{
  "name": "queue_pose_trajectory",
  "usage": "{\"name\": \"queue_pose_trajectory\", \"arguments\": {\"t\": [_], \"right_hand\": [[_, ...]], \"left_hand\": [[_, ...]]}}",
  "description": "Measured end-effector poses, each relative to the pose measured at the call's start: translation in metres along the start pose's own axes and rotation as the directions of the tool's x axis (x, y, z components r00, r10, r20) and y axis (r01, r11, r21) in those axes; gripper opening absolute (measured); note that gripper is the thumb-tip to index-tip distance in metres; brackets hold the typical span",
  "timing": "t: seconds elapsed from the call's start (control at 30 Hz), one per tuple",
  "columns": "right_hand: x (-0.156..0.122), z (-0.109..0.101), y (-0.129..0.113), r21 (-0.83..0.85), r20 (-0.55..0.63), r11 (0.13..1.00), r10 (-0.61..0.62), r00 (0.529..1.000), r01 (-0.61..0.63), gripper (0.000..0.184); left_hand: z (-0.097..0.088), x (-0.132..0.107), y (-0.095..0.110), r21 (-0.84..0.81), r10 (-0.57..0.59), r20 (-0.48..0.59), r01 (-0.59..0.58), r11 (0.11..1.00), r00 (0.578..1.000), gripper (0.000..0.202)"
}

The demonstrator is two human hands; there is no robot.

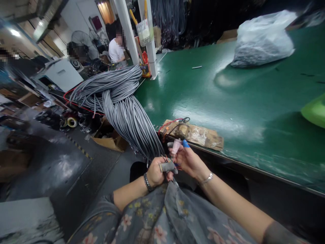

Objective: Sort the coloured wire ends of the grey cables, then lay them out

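My left hand (156, 171) is closed around the end of a cable, low in front of my body. A grey wrap covers one of its fingers. Thin coloured wires (173, 158) fan out between the two hands. My right hand (191, 162) is beside it on the right, its fingers drawn together at these wires. That hand has a blue covering on the thumb and a pinkish wrap on a finger. A big bundle of grey cables (134, 118) hangs over the table's corner and runs down to just behind my left hand. The exact finger contact is partly hidden.
A worn wooden block (200, 135) lies at the edge of the green table (193, 91), with scissors (186, 119) and red wire at its end. Farther off are a plastic bag (264, 40), a white post (151, 51) and a seated person (116, 50). A cardboard box (111, 139) stands on the floor.
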State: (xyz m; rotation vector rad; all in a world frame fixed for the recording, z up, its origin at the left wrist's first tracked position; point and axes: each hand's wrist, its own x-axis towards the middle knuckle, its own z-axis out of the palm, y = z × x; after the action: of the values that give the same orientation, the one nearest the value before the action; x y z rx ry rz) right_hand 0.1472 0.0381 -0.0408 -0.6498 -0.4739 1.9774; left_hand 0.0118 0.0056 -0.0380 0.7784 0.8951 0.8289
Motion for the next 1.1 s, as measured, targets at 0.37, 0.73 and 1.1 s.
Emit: {"name": "queue_pose_trajectory", "arguments": {"t": [0.37, 0.73, 1.1], "right_hand": [[-0.001, 0.003, 0.003, 0.001, -0.052, 0.999, -0.048, 0.998, 0.048, 0.04], [0.0, 0.004, 0.004, 0.063, -0.04, 0.998, 0.004, 0.999, -0.002, 0.038], [-0.003, 0.004, 0.004, 0.093, -0.025, 0.995, 0.045, 0.999, -0.042, 0.037]], "left_hand": [[0.013, 0.005, 0.009, -0.168, 0.045, -0.012, -0.046, 0.985, 0.999, 0.04], [0.012, 0.009, 0.004, -0.191, 0.037, -0.034, -0.043, 0.981, 0.999, 0.036], [0.01, 0.002, 0.0, -0.079, 0.035, -0.073, -0.041, 0.996, 0.997, 0.04]]}}
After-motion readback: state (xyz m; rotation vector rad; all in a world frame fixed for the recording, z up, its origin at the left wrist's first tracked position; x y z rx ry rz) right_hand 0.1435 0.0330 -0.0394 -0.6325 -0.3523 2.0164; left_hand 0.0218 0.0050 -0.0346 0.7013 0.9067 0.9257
